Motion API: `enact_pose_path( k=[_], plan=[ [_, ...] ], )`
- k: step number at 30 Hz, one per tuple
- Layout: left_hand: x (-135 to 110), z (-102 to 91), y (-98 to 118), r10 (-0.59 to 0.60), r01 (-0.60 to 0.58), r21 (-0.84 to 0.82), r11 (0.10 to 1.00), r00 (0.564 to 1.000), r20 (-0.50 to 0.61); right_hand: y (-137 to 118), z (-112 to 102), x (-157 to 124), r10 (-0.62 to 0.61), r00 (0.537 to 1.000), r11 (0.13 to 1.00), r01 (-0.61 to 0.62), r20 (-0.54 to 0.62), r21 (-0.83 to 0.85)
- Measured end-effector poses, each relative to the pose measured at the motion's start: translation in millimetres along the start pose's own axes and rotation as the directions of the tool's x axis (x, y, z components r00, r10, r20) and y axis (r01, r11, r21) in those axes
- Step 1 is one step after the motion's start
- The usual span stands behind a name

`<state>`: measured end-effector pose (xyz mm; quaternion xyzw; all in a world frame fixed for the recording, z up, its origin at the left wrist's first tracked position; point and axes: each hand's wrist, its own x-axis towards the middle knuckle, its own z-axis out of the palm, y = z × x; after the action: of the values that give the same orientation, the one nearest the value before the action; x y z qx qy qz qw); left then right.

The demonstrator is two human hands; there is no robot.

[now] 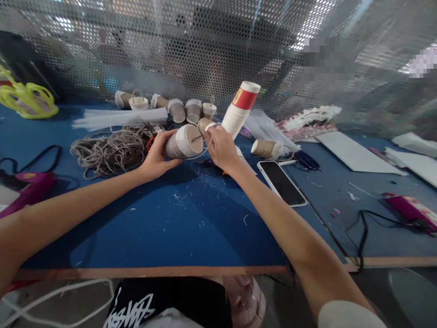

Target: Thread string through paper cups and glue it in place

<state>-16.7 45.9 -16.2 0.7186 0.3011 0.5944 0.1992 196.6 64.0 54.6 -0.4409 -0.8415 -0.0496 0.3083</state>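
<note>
A paper cup wrapped in grey-brown cord (175,146) lies tilted in my left hand (157,159), whose thumb and fingers grip its sides. Its pale flat end faces right, and a short dark strand crosses that end. Beside it, my right hand (221,148) pinches a thin grey cord (206,149) that loops down under the cup; the fingertips are partly hidden. Behind this hand leans a tall stack of white paper cups (235,118) with a red band. A heap of loose grey cord (111,150) sits left of my left hand.
Several wrapped cups (176,110) line the back, by a perforated metal screen (143,54). A phone (283,183), another wrapped cup (266,149) and dark-handled scissors (307,160) lie right. Purple glue guns (409,209) with black cables flank the blue table (143,237).
</note>
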Motion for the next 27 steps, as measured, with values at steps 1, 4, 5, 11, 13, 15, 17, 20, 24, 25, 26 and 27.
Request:
enact_pose_path(
  k=[1,4,5,11,13,15,17,20,24,25,26,27],
  plan=[
    [-0.1,-0.3,-0.8,0.01,-0.01,-0.004,1.0,1.0,0.016,0.5,0.0,0.0,-0.02,1.0,1.0,0.02,-0.003,0.009],
    [-0.2,-1.4,-2.0,0.016,-0.015,-0.013,1.0,0.999,0.043,1.6,-1.5,0.1,-0.079,0.997,0.996,0.079,0.004,0.03],
    [-0.1,-1.7,-1.9,0.011,-0.011,-0.018,1.0,0.999,0.045,1.5,-2.4,0.2,-0.087,0.996,0.996,0.087,0.013,0.032],
    [0.2,-2.2,-0.3,0.02,-0.019,-0.018,1.0,0.998,0.057,-1.0,-8.5,1.5,-0.088,0.995,0.994,0.084,0.054,0.074],
    [0.0,-1.9,-0.3,0.019,-0.017,-0.031,0.999,0.999,0.05,-0.6,-9.7,1.9,-0.105,0.993,0.992,0.1,0.052,0.08],
    [0.0,-1.6,-0.2,0.02,-0.018,-0.043,0.999,0.999,0.047,0.7,-10.3,2.5,-0.123,0.991,0.99,0.118,0.054,0.079],
    [-0.1,-1.8,0.1,0.024,-0.021,-0.048,0.999,0.998,0.05,2.2,-10.6,3.2,-0.142,0.988,0.987,0.137,0.058,0.08],
    [-0.3,-2.7,-0.1,0.024,-0.022,-0.044,0.999,0.998,0.056,3.1,-11.8,4.2,-0.161,0.985,0.984,0.155,0.064,0.087],
    [-0.8,-3.0,-2.0,0.024,-0.022,-0.046,0.999,0.998,0.05,2.1,-14.9,4.8,-0.187,0.979,0.98,0.18,0.086,0.083],
    [-0.9,-2.7,-2.5,0.027,-0.024,-0.053,0.998,0.999,0.045,2.0,-15.5,4.9,-0.194,0.977,0.979,0.187,0.089,0.082],
    [-1.0,-2.4,-2.9,0.029,-0.026,-0.06,0.998,0.999,0.041,2.1,-16.0,5.1,-0.2,0.975,0.978,0.193,0.092,0.082],
    [-1.0,-2.0,-3.1,0.03,-0.028,-0.067,0.997,0.999,0.038,2.4,-16.4,5.4,-0.207,0.974,0.976,0.199,0.095,0.083]
  ],
)
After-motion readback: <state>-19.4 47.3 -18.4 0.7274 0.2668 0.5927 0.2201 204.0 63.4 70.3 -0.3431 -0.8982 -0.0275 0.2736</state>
